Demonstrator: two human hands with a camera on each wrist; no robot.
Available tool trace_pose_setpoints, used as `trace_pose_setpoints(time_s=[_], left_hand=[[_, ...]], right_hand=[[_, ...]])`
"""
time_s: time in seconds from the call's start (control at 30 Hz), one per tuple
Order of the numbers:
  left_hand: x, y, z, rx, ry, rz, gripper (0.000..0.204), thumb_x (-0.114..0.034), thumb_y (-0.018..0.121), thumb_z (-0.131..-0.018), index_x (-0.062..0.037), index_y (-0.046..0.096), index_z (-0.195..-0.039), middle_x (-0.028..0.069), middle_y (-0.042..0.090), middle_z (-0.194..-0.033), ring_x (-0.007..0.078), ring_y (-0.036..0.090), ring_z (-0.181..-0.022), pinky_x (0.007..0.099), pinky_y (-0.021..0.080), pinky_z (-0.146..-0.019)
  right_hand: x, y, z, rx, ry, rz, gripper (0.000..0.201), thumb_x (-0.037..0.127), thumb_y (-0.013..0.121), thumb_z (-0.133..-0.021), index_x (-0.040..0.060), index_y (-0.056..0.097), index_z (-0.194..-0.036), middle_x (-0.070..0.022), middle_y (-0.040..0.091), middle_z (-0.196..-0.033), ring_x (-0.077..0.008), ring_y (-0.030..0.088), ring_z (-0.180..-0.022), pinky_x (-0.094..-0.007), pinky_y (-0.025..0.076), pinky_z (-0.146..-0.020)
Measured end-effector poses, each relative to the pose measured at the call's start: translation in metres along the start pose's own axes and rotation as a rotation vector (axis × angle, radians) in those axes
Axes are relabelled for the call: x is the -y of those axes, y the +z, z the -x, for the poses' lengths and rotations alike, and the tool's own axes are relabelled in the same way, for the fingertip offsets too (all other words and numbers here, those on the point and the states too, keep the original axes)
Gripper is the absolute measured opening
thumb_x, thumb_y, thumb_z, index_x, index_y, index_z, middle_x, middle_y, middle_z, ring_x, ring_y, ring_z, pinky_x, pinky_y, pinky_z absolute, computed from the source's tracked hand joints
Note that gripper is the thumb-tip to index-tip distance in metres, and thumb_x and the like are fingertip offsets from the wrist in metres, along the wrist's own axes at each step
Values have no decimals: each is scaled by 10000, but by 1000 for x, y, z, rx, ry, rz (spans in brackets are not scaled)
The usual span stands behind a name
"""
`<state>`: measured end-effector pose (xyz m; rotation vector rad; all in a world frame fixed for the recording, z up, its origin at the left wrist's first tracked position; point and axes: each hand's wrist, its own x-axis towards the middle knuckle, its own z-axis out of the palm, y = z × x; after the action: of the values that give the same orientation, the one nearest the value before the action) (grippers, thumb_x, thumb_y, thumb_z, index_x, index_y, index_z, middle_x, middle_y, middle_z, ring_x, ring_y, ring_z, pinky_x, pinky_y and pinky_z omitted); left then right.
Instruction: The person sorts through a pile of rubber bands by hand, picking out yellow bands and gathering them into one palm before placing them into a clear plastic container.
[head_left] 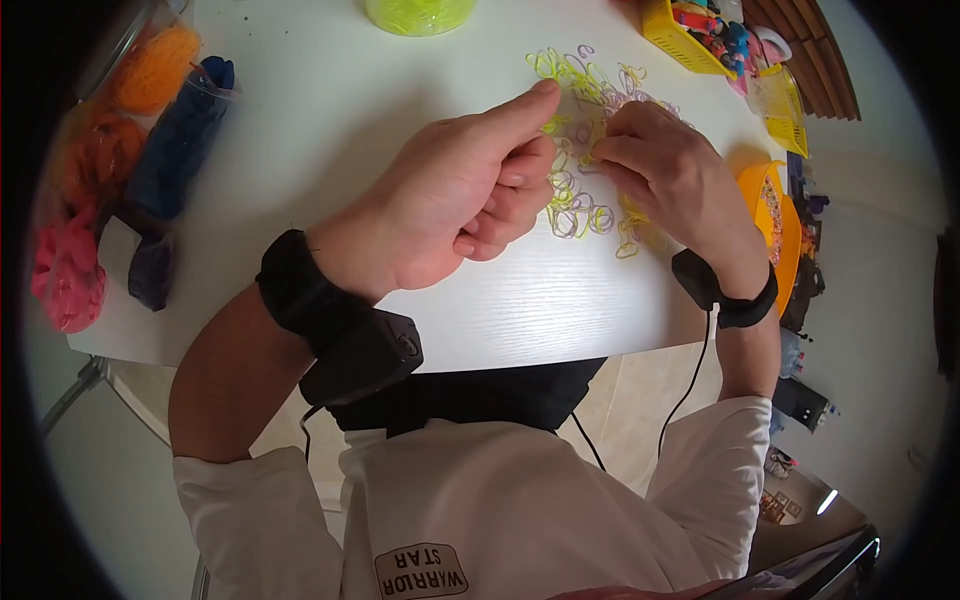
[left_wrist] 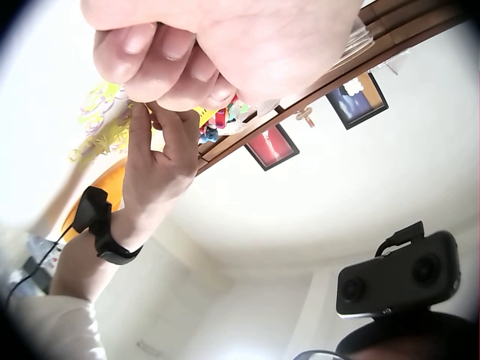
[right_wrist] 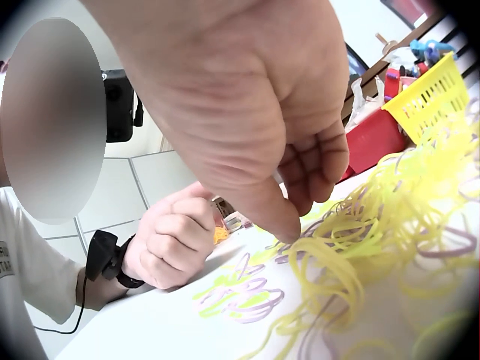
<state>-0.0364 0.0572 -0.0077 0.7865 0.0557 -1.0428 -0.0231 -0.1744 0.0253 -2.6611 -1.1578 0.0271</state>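
Note:
Loose rubber bands (head_left: 575,205), yellow-green and pale purple, lie in a loose pile on the white table. My right hand (head_left: 668,160) reaches down into the pile, and its thumb and forefinger pinch at a rubber band there. In the right wrist view, the thumb tip of the right hand (right_wrist: 225,97) is right at the yellow and purple loops (right_wrist: 330,262). My left hand (head_left: 470,185) hovers beside the pile, its fingers curled into the palm and its thumb stretched out. The inside of that curled left hand (left_wrist: 172,64) is hidden; no thing shows sticking out of it.
A yellow-orange bowl (head_left: 783,250) of small beads stands at the right edge, below yellow baskets (head_left: 690,55) of mixed items. Bagged orange, red, pink and dark blue bundles (head_left: 185,140) line the left side. A lime-green container (head_left: 420,18) is at the back.

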Motion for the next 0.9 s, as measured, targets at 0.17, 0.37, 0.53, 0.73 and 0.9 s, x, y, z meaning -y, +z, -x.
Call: trace_pose_setpoints(time_s=[0.17, 0.37, 0.53, 0.73, 0.9], left_hand=[[0, -1, -1, 3, -4, 12, 572, -568, 346, -1005, -179, 257, -595, -73, 198, -530, 63, 131, -461, 241, 112, -411], [0, -2, -2, 10, -8, 16, 570, -566, 343, -1006, -175, 263, -599, -72, 206, -532, 63, 139, -460, 238, 117, -412], [-1, -2, -1, -1, -12, 19, 569, -570, 345, -1004, -173, 267, -604, -71, 216, -533, 61, 148, -461, 234, 127, -417], [1, -3, -2, 11, -5, 23, 565, -571, 348, -1002, -171, 272, -611, -70, 232, -536, 58, 165, -459, 226, 140, -418], [0, -3, -2, 13, -6, 21, 545, -559, 347, -1006, -162, 308, -634, -69, 252, -544, 56, 180, -464, 223, 163, -424]], right_hand=[[-1, 5, -1, 6, 2, 25, 142, 57, 683, -779, 42, 659, -918, -82, 575, -871, -276, 604, -847, -381, 496, -721], [-5, 8, -1, 39, -3, 29, 134, 64, 671, -797, 30, 636, -922, -95, 569, -870, -290, 601, -863, -388, 494, -725], [-4, 1, -2, 0, 25, -58, 125, 49, 657, -815, 30, 629, -935, -103, 593, -873, -305, 610, -826, -389, 500, -701], [-5, -16, 2, 35, 215, -227, 133, 58, 666, -847, 33, 650, -977, -105, 662, -891, -274, 646, -781, -337, 513, -703], [-4, -20, 7, 44, 461, -608, 143, 58, 693, -849, 10, 666, -981, -91, 676, -888, -213, 646, -778, -309, 511, -714]])
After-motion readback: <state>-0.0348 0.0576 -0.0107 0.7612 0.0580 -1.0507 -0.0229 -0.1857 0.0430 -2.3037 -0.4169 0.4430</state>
